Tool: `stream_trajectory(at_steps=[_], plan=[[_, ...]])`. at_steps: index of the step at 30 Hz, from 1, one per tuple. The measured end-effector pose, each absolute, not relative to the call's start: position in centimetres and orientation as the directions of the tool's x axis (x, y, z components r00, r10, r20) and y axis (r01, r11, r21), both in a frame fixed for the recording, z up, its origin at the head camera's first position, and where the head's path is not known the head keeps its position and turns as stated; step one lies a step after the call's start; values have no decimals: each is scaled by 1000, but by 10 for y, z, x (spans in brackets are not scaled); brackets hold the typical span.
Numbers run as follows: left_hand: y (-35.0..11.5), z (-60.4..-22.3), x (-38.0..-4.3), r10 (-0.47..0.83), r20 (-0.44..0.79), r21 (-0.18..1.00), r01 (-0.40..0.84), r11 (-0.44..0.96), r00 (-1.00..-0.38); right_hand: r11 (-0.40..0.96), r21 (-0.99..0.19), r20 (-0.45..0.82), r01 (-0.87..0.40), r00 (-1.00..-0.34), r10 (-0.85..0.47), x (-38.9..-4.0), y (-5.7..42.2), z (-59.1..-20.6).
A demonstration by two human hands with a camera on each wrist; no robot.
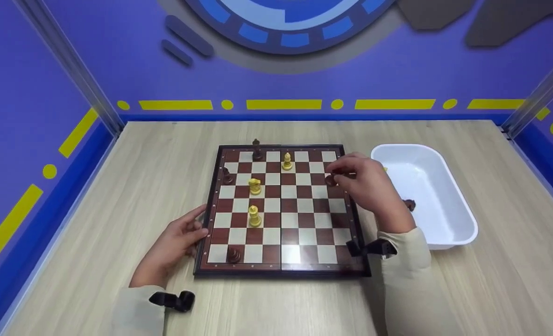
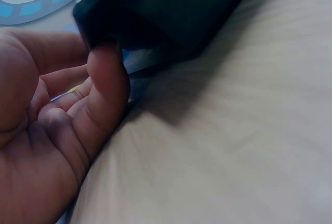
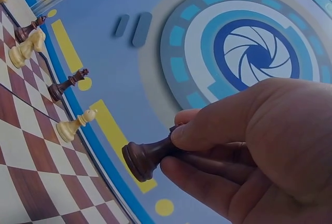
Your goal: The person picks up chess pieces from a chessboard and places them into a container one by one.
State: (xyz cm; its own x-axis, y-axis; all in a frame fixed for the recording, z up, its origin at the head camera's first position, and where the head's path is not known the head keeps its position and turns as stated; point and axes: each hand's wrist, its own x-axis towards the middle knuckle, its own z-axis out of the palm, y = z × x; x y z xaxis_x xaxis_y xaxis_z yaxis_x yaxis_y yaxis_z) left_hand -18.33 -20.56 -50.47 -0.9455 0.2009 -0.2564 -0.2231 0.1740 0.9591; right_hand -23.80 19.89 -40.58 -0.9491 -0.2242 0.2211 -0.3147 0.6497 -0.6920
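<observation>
My right hand (image 1: 367, 186) pinches a dark chess piece (image 3: 148, 156) by its upper part, over the right edge of the chessboard (image 1: 304, 205). The piece's base shows in the right wrist view; its top is hidden by the thumb and fingers. With thumb and fingers, my left hand (image 1: 176, 240) holds the board's left edge. On the board stand a dark king (image 1: 257, 150), a yellow bishop (image 1: 287, 162), a yellow knight (image 1: 255, 186) and another yellow piece (image 1: 254, 217). Two more dark pieces stand at the left edge (image 1: 227, 176) and near corner (image 1: 234, 254).
To the right of the board is a white plastic tray (image 1: 433, 186). A dark piece (image 1: 410, 205) lies inside it, partly behind my right wrist, and a bit of yellow (image 1: 385, 169) shows by my hand. Blue-purple panels (image 1: 281, 84) enclose the wooden table (image 1: 164, 163) at the back and sides.
</observation>
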Motion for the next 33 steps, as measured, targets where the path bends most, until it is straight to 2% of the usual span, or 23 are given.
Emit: stream_trajectory(at_steps=[10, 33], plan=[[-206, -504, -184, 189, -266, 954, -231, 189, -945, 614, -742, 179, -268, -962, -204, -238, 207, -403], [-206, -504, -183, 199, -258, 960, -228, 163, -945, 614, -762, 169, -206, -978, -119, -235, 233, -399]])
